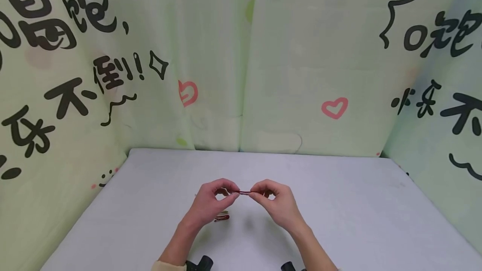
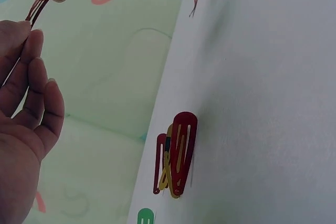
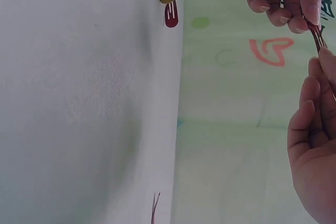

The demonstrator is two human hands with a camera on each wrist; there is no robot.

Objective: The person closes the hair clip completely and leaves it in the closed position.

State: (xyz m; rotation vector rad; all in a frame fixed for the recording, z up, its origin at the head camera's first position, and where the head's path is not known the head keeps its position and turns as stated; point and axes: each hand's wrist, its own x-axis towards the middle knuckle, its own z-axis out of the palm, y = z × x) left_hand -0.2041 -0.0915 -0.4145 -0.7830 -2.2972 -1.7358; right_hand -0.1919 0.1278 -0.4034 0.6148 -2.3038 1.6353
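Left hand and right hand each pinch one end of a dark red hair clip, held level above the white table; thin, light, springy metal, probably slippery, best gripped at its ends. Spare clips lie piled below

A flat white table sits in front of the green curtains. A small pile of hair clips lies on it, near the middle and a bit left. The clips are red and yellow, stacked on each other.
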